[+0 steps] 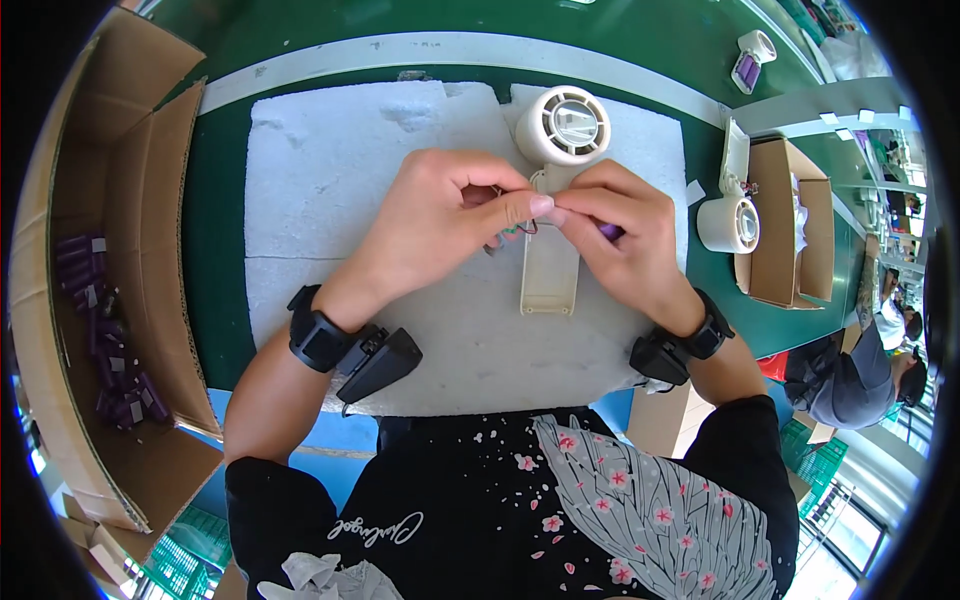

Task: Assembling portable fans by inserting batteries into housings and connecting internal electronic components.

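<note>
A cream handheld fan (pixel 563 125) lies on the white foam board, its round head away from me and its open handle shell (pixel 549 285) toward me. Above the shell, my left hand (pixel 440 215) and my right hand (pixel 622 225) meet fingertip to fingertip. My left thumb and forefinger are closed in a pinch at thin dark wires (pixel 529 230); a small green part shows below them. Curled fingers of my right hand hold a purple cylindrical battery (pixel 610 231), mostly covered. What lies exactly between the touching fingertips is hidden.
At left stands a tall cardboard box (pixel 165 190) with several purple batteries (pixel 100 320) inside. Right of the foam board (pixel 330 170) lies another opened fan (pixel 730 224), beside a smaller cardboard box (pixel 790 265). One more fan (pixel 748 70) sits far right. A person (pixel 850 385) is beyond.
</note>
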`<move>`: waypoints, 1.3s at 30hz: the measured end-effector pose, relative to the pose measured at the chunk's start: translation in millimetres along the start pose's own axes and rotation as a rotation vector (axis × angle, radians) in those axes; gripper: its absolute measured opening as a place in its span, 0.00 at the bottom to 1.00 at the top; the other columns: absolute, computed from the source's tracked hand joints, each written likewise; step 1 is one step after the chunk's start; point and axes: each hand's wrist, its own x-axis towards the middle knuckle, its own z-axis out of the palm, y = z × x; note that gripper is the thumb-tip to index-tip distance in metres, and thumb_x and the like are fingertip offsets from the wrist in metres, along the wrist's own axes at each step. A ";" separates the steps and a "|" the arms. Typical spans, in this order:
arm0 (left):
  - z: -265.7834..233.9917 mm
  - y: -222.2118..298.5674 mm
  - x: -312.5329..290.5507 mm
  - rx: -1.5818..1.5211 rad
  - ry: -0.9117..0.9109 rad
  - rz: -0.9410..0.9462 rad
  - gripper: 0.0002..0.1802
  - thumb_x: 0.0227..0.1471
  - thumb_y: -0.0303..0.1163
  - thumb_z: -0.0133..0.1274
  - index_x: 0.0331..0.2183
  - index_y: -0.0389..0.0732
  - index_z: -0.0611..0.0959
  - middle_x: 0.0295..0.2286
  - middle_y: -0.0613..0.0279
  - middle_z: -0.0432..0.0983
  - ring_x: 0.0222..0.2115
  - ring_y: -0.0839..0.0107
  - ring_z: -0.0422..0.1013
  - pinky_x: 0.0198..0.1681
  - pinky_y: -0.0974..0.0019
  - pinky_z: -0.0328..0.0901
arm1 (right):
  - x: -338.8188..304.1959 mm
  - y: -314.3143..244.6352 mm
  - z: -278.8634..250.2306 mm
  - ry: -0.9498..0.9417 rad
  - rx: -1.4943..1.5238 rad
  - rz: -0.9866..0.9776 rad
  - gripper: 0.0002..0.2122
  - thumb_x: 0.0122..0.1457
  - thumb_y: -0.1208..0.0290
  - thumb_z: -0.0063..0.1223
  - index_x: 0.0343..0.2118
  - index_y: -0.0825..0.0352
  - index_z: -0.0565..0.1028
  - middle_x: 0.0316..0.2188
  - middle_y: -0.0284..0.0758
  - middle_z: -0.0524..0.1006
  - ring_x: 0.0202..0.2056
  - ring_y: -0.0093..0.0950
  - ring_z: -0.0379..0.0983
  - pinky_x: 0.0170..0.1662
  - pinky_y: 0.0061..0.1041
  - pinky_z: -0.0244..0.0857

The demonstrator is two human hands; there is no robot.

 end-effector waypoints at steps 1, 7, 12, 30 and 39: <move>-3.2 1.3 -0.3 -0.007 -0.055 -0.025 0.09 0.51 0.30 0.59 0.33 0.34 0.83 0.23 0.65 0.77 0.23 0.82 0.71 0.26 0.77 0.66 | -0.9 -0.7 -0.9 -0.033 0.098 0.088 0.05 0.49 0.77 0.63 0.29 0.69 0.80 0.27 0.31 0.72 0.23 0.20 0.66 0.24 0.18 0.58; -16.7 -0.7 5.6 -0.112 -0.233 -0.098 0.16 0.46 0.18 0.59 0.40 0.34 0.82 0.30 0.65 0.78 0.29 0.80 0.72 0.33 0.76 0.69 | -2.3 0.3 -5.4 -0.106 0.270 0.214 0.04 0.51 0.77 0.61 0.30 0.70 0.79 0.29 0.30 0.69 0.26 0.18 0.63 0.28 0.17 0.54; -14.7 0.4 2.9 -0.098 -0.192 -0.050 0.19 0.45 0.16 0.58 0.43 0.35 0.81 0.32 0.64 0.78 0.31 0.80 0.72 0.36 0.75 0.70 | -3.8 -1.3 -2.6 -0.121 0.275 0.191 0.03 0.52 0.78 0.60 0.30 0.70 0.79 0.30 0.29 0.67 0.26 0.18 0.61 0.28 0.17 0.53; -1.6 -5.3 0.6 -0.055 -0.065 0.170 0.13 0.44 0.15 0.58 0.34 0.36 0.77 0.31 0.67 0.74 0.33 0.79 0.73 0.40 0.72 0.70 | -6.1 1.1 -0.7 -0.046 0.374 0.269 0.02 0.52 0.80 0.57 0.27 0.72 0.77 0.30 0.27 0.67 0.24 0.13 0.57 0.26 0.15 0.50; -1.1 -3.4 0.1 -0.145 -0.067 0.112 0.13 0.44 0.14 0.58 0.34 0.36 0.76 0.31 0.66 0.74 0.34 0.78 0.74 0.40 0.73 0.70 | -5.7 1.4 1.8 -0.016 0.350 0.275 0.02 0.52 0.80 0.56 0.26 0.72 0.76 0.29 0.28 0.67 0.22 0.13 0.57 0.25 0.15 0.49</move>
